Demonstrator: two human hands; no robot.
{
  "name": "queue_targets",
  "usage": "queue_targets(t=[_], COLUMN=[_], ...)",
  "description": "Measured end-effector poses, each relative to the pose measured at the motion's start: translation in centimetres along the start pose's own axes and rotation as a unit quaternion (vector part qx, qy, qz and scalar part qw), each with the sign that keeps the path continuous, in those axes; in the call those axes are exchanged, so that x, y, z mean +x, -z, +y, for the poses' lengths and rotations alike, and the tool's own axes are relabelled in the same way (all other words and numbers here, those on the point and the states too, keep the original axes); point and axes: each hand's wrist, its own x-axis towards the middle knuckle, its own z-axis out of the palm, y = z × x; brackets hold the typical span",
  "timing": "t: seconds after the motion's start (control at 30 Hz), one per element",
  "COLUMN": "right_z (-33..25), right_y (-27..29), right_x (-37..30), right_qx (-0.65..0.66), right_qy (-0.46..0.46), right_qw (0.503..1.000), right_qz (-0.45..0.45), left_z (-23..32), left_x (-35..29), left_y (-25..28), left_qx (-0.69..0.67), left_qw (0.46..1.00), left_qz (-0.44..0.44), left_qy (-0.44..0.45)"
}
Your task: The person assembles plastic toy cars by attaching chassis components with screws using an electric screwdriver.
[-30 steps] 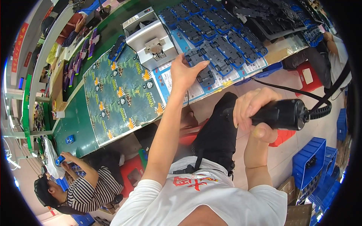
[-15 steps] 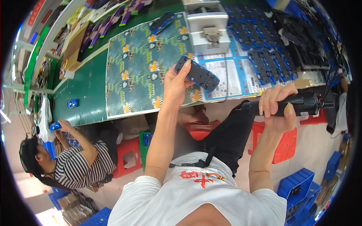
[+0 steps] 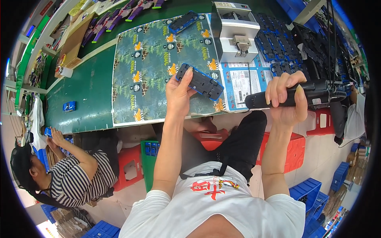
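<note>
My left hand (image 3: 177,95) grips one end of a blue toy car (image 3: 202,84), its black underside turned up and my thumb lying on that base. The car is above the front edge of the printed sheet (image 3: 154,79) on the green table. In my right hand (image 3: 286,97) is a black electric screwdriver (image 3: 315,98), fingers wrapped round its body. Its narrower end points left toward the car, with a gap between them. A second toy car (image 3: 183,22), also dark side up, rests at the sheet's far edge.
A metal fixture (image 3: 236,33) stands beyond my hands. Several upturned blue toy cars (image 3: 274,43) sit in rows to its right. At the left, a co-worker (image 3: 81,170) in stripes handles a small blue car (image 3: 48,132); another small car (image 3: 69,106) lies on the table.
The view has shifted, so the fixture appears farther right. The screwdriver has come up and left, its narrow end now over the table's edge. The car stays in my left hand.
</note>
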Motion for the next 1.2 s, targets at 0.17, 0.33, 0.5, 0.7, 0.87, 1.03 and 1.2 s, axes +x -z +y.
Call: queue_targets(t=[0.17,0.33,0.5,0.7,0.87,1.03,1.2], right_z=[0.3,0.6,2.5,4.5,6.1,6.8,6.1], right_y=[0.0,0.4,0.7,1.2,1.8,0.9,-0.1], right_x=[0.5,1.2,4.8,9.7,10.9,11.3,11.7], right_qx=[-0.010,-0.015,-0.020,-0.117,-0.199,-0.272,-0.312], right_qy=[0.009,0.016,0.094,0.178,0.182,0.184,0.074], right_qw=[1.000,1.000,0.993,0.971,0.960,0.942,0.943], right_qz=[0.004,-0.003,0.072,0.105,0.079,0.067,0.094], left_z=[-0.4,-1.3,-1.9,-2.1,-2.4,-2.1,-3.0], left_x=[0.3,0.5,0.1,-0.5,-0.4,-0.3,-0.5], left_y=[0.0,-0.7,-1.4,-2.1,-2.0,-2.3,-2.1], left_qx=[-0.007,-0.040,-0.106,-0.057,-0.034,-0.011,-0.019], left_qw=[1.000,0.999,0.991,0.995,0.996,0.997,0.998], left_qz=[-0.004,0.016,0.034,-0.006,-0.028,-0.045,-0.046], left_qy=[-0.007,-0.009,0.070,0.088,0.079,0.056,0.039])
